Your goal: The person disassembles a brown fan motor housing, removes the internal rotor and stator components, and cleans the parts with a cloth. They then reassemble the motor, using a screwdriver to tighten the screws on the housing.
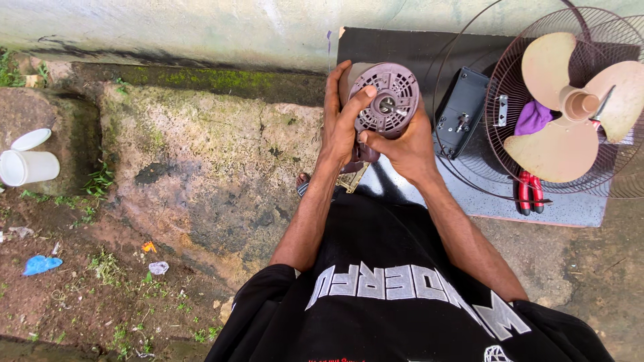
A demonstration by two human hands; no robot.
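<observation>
A round, dusty grey-brown fan motor (387, 102) with vent slots and a short shaft at its centre is held up in front of me. My left hand (340, 121) grips its left side, the thumb pressing across the face. My right hand (407, 144) cups it from below and to the right, the thumb touching the lower edge. Part of the motor's rear is hidden behind my hands.
A dark board (570, 209) to the right carries a wire fan guard (510, 87), a beige three-blade fan blade (570, 107), a purple cloth (533, 117), a black housing part (463, 110) and red-handled pliers (529, 192). A white cup (28, 166) lies at the far left on mossy concrete.
</observation>
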